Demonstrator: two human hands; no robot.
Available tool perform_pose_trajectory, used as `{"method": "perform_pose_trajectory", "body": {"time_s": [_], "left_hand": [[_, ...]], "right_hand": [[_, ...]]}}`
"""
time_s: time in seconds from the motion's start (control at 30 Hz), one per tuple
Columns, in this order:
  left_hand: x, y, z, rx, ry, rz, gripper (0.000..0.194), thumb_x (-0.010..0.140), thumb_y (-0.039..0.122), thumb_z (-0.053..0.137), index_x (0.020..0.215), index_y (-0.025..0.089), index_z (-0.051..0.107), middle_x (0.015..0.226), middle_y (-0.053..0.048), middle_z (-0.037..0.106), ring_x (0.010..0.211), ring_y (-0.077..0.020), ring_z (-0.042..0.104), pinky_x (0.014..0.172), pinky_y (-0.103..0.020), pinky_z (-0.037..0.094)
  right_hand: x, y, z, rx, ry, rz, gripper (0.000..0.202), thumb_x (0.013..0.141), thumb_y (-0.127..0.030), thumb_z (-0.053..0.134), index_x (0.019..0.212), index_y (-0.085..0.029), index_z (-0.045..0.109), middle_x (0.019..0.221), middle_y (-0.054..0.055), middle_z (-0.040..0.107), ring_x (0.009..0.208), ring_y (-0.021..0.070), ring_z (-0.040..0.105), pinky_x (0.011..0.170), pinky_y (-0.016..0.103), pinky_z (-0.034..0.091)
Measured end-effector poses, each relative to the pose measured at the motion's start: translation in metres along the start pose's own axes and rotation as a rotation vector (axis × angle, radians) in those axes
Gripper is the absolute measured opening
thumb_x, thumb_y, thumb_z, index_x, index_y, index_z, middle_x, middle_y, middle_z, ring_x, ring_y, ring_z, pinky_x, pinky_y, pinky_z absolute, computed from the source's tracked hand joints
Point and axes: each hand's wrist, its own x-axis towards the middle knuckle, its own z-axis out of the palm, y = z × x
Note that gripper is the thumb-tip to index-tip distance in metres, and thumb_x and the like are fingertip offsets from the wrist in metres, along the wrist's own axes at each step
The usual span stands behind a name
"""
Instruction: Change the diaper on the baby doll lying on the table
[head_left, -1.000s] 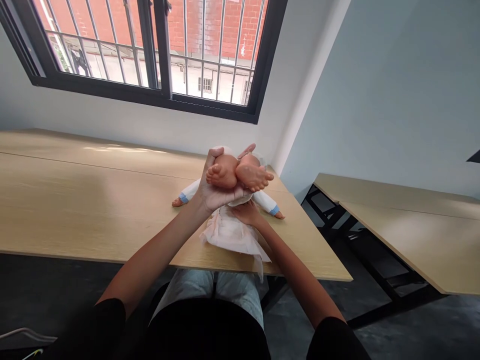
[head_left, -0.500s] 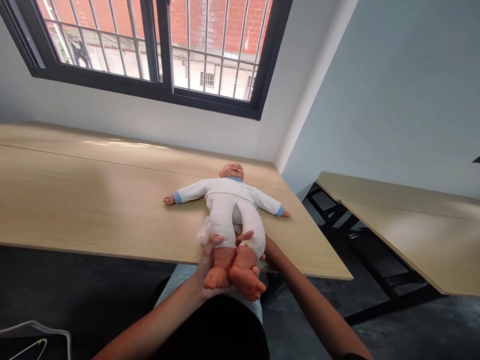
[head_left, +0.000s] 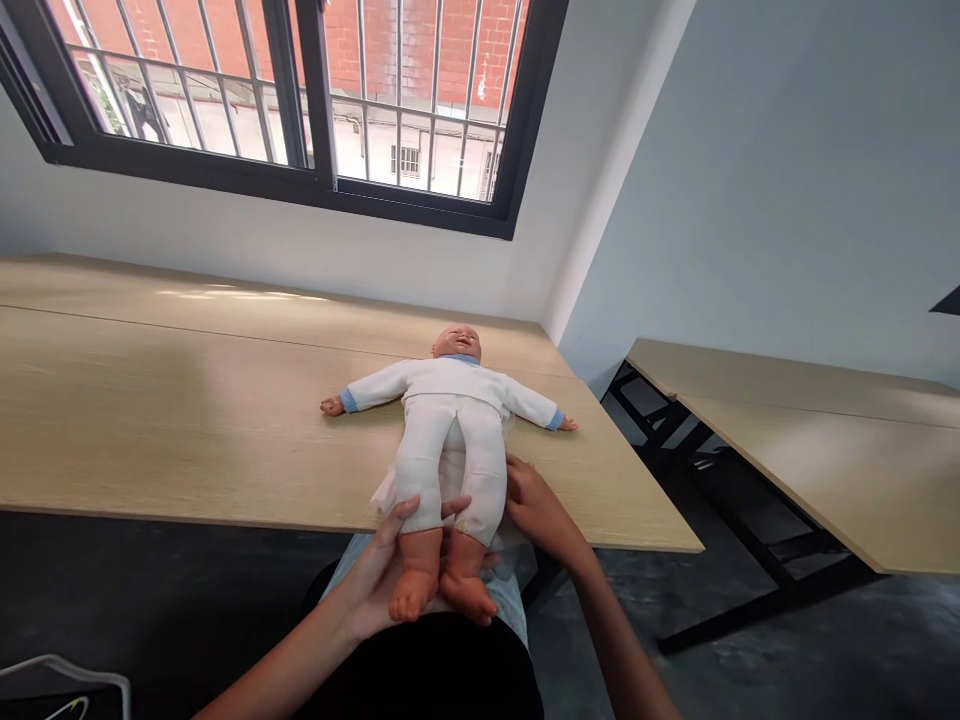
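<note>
Drew right hand (head_left: 536,508) out from behind the legs of the doll (head_left: 454,383) to beside them, fingers seemingly curled, any pinch unclear; still cradles ankles in left hand (head_left: 375,588), fingers spread, torso face-up on table (head_left: 262,430).

Place: likely a classroom or training room, exact type I can't tell | My head view: wood-topped tables (head_left: 112,420), black metal frames (head_left: 720,621), pale walls (head_left: 787,170), dark floor (head_left: 150,600), barred window (head_left: 420,203) facing brickwork (head_left: 412,50)

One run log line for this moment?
left hand: holding baby doll by legs | right hand: beside its leg | doll: face-up on table, feet past edge
</note>
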Motion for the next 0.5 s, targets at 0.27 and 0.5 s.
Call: {"method": "perform_pose_trajectory", "body": {"time_s": [0.27, 0.5], "left_hand": [[-0.018, 0.012, -0.003, 0.245, 0.101, -0.127, 0.057, 0.085, 0.053, 0.065, 0.128, 0.015, 0.06, 0.132, -0.017, 0.062, 0.123, -0.0389, 0.058, 0.094, -0.05, 0.05], [-0.042, 0.038, 0.003, 0.614, 0.424, -0.034, 0.045, 0.075, 0.05, 0.076, 0.101, 0.015, 0.066, 0.101, -0.011, 0.074, 0.09, -0.0297, 0.072, 0.076, -0.037, 0.058]], "right_hand": [[-0.023, -0.011, 0.021, 0.354, 0.143, 0.234, 0.055, 0.098, -0.058, 0.035, 0.112, -0.015, 0.067, 0.121, 0.012, 0.064, 0.121, 0.0287, 0.052, 0.111, 0.045, 0.035], [-0.023, 0.007, 0.011, 0.387, 0.159, 0.292, 0.057, 0.084, -0.063, 0.058, 0.114, -0.014, 0.065, 0.118, 0.013, 0.064, 0.114, 0.0311, 0.057, 0.102, 0.043, 0.044]]}}
